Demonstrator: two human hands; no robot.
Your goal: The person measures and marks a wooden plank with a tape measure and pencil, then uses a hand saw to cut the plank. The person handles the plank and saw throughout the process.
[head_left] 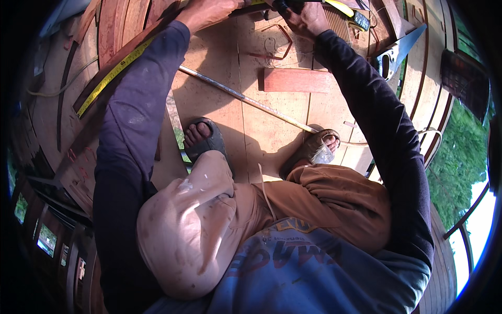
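Measuring, by the look of it: left hand (208, 11) and right hand (309, 20) beyond the reddish block (297, 80), finger grip impossible to tell, yellow tape (123, 64) to its left, likely wanting steadying next.

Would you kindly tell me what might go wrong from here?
The tape runs close by the left sleeve, which might nudge it. The saw lies near the right sleeve, so a sweep could knock it. The left sandal rests beside a floor gap, so that foot might slip.
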